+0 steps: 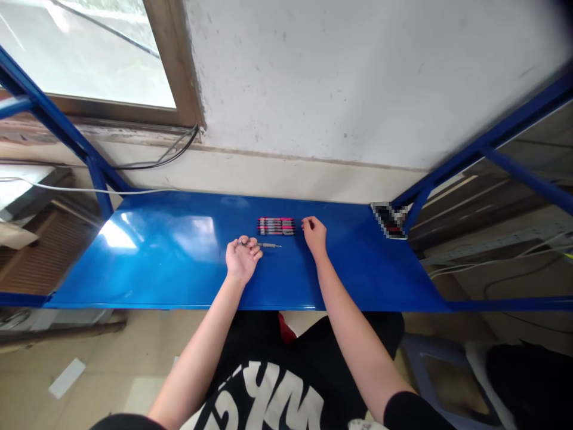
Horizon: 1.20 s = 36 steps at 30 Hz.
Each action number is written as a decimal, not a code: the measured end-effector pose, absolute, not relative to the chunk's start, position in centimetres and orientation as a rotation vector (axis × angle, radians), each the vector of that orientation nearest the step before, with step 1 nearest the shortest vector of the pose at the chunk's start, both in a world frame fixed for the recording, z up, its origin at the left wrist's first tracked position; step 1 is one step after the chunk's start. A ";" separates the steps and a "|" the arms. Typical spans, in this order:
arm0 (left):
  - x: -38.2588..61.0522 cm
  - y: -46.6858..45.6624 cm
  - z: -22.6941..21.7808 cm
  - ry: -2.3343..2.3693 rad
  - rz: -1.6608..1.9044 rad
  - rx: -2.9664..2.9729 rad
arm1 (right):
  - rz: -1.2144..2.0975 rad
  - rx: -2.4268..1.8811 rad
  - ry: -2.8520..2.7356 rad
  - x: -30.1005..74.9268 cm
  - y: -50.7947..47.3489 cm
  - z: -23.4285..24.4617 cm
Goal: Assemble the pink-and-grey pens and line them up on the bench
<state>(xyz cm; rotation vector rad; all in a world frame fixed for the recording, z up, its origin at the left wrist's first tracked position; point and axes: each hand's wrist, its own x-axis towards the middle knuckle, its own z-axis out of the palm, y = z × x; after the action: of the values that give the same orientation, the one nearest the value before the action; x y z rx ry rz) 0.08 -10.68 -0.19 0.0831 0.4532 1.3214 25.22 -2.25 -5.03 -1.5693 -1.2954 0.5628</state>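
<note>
My left hand [242,261] is turned palm up over the blue table, its fingers closed around a slim grey pen [269,245]. The pen's narrow tip points right, and its other end is covered by my fingers. Just beyond it, several pens [276,226] with clear barrels and pink and dark ends lie side by side in a neat row. To the right of that row is my right hand [315,233], thumb and fingers pinched together. Something tiny may be between those fingertips, too small to make out.
The blue table [179,272] has a blue metal frame [101,185] rising at both sides. A pixelated dark item [390,221] lies at its back right corner. Behind stand a white wall [313,89] and a window. A pale cable [89,189] crosses the back left.
</note>
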 end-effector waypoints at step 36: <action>0.8 -10.8 0.7 0.577 1.199 0.043 | 0.676 -1.542 -1.153 25.1 -2.6 -4.4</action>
<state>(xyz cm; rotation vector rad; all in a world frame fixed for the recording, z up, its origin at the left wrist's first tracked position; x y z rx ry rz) 0.84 -10.81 0.73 0.0434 0.5774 1.1988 25.12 -2.62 -4.37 -1.5421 -1.1535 0.6761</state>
